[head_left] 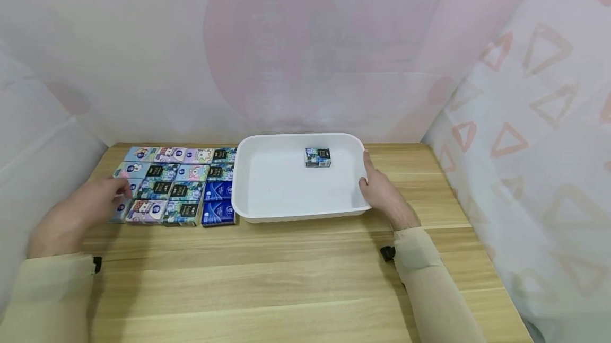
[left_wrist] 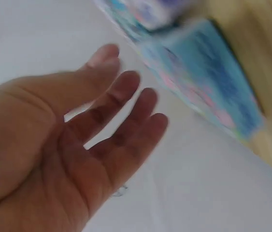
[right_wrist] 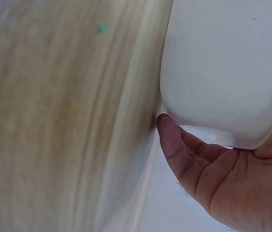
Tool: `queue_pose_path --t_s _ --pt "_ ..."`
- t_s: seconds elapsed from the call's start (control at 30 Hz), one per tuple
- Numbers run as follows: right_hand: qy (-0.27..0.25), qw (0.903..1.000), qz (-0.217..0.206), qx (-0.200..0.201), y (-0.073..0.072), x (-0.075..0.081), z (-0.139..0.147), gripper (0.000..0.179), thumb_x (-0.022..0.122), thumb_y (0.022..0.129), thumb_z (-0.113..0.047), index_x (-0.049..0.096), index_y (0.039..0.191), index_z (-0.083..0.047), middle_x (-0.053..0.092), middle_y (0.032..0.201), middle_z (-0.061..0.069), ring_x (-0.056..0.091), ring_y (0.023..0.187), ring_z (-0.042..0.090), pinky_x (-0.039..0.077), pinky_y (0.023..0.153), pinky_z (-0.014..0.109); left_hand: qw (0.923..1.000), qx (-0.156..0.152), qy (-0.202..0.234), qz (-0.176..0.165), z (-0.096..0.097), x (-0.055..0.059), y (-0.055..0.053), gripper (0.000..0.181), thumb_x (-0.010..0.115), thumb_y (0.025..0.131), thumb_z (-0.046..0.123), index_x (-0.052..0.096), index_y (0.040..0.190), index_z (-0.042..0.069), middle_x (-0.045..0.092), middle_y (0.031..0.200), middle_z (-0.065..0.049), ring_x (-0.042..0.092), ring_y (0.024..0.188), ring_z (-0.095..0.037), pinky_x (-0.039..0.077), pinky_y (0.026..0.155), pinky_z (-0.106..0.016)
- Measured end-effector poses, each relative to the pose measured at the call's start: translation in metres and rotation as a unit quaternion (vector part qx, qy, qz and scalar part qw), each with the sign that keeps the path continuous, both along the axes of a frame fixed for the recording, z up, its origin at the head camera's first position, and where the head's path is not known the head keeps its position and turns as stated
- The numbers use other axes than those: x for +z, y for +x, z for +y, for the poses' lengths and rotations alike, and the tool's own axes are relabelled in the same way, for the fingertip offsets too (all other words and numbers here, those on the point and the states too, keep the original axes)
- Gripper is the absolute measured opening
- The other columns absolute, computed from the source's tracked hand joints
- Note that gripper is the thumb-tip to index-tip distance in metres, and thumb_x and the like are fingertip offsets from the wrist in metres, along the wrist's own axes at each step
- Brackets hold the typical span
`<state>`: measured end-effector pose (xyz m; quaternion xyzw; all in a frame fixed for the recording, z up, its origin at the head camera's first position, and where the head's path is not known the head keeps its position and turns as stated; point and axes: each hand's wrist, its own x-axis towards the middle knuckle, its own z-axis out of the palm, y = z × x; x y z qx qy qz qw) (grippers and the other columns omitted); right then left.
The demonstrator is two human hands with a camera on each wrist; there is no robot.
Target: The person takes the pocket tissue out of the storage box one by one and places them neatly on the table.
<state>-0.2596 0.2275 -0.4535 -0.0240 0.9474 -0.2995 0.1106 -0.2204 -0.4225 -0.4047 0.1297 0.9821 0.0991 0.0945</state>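
Observation:
My left hand [head_left: 93,202] is over the left edge of a block of pocket tissue packs [head_left: 186,192]. In the left wrist view its fingers [left_wrist: 143,133] are loosely bent with nothing in them, apart from a blurred light-blue tissue pack [left_wrist: 208,82]. At the right end of a white plastic tray [head_left: 296,194], my right hand [head_left: 384,194] grips the rim, its thumb at the inner side. The right wrist view shows fingers [right_wrist: 174,145] bent against the tray's outer wall. One dark floral tissue pack [head_left: 317,157] lies inside the tray, near its back wall.
The packs lie in several rows, with two dark-blue packs [head_left: 219,212] close beside the tray's left wall. Wooden tabletop [head_left: 267,279] extends in front of the tray. Pale printed sheets [head_left: 305,51] hang behind and at both sides.

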Motion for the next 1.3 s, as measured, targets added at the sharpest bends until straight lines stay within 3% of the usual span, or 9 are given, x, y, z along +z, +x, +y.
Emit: queue_pose_path --t_s 0.07,0.2,0.47,0.63,0.83,1.07,1.3 --pt "0.002 1.0000 0.001 0.001 0.000 0.000 0.000 0.080 0.040 0.124 -0.019 -0.006 0.188 -0.009 0.059 0.158 0.048 0.064 0.065 0.023 0.059 0.070 0.039 0.9996 0.002 0.000 0.028 0.014 0.006 -0.002 0.004 0.070 0.108 -0.004 0.070 0.110 -0.008 0.071 0.113 -0.038 0.071 0.096 -0.049 0.062 0.083 -0.064" --pt "0.000 1.0000 0.002 0.001 0.000 0.000 0.000 0.080 0.040 0.124 -0.018 -0.007 0.188 -0.008 0.057 0.163 0.048 0.066 0.065 0.024 0.060 0.070 0.038 0.9985 0.001 0.013 0.053 0.044 0.012 -0.008 0.024 0.073 0.113 0.010 0.070 0.125 -0.011 0.070 0.128 -0.040 0.073 0.104 -0.053 0.060 0.091 -0.072" --pt "0.003 1.0000 -0.002 -0.001 0.000 0.001 0.000 0.081 0.041 0.124 -0.019 -0.007 0.188 -0.009 0.059 0.160 0.047 0.066 0.066 0.023 0.062 0.074 0.042 0.9986 -0.007 0.030 0.043 0.103 0.018 -0.024 0.032 0.070 0.117 0.017 0.071 0.137 -0.007 0.068 0.147 -0.040 0.073 0.125 -0.057 0.062 0.107 -0.075" --pt "0.003 1.0000 -0.001 0.001 0.000 0.000 0.000 0.081 0.041 0.123 -0.018 -0.006 0.188 -0.008 0.064 0.151 0.048 0.062 0.061 0.022 0.060 0.068 0.039 0.9978 -0.016 0.042 0.050 0.137 0.020 -0.033 0.033 0.072 0.117 0.019 0.071 0.139 -0.006 0.070 0.148 -0.036 0.071 0.131 -0.056 0.061 0.112 -0.074" --pt "0.007 1.0000 0.002 0.001 0.000 0.000 0.000 0.081 0.042 0.124 -0.018 -0.005 0.189 -0.008 0.057 0.164 0.048 0.065 0.063 0.023 0.058 0.068 0.037 0.9940 -0.040 0.065 0.079 0.174 0.017 -0.043 0.034 0.075 0.115 0.017 0.073 0.140 -0.006 0.073 0.145 -0.031 0.074 0.127 -0.051 0.065 0.109 -0.068" --pt "0.007 1.0000 0.004 0.003 -0.001 0.001 -0.001 0.080 0.041 0.124 -0.018 -0.005 0.188 -0.007 0.054 0.166 0.048 0.072 0.072 0.026 0.065 0.077 0.043 0.9898 -0.063 0.087 0.093 0.213 0.012 -0.050 0.031 0.073 0.116 0.015 0.073 0.140 -0.004 0.076 0.140 -0.029 0.075 0.123 -0.047 0.067 0.105 -0.063" --pt "0.009 1.0000 -0.002 -0.001 -0.001 0.000 0.000 0.081 0.042 0.124 -0.020 -0.005 0.188 -0.008 0.044 0.176 0.045 0.078 0.085 0.031 0.068 0.087 0.050 0.9900 -0.068 0.086 0.088 0.250 0.004 -0.057 0.030 0.074 0.116 0.017 0.074 0.141 0.000 0.075 0.145 -0.025 0.074 0.128 -0.045 0.065 0.113 -0.060"
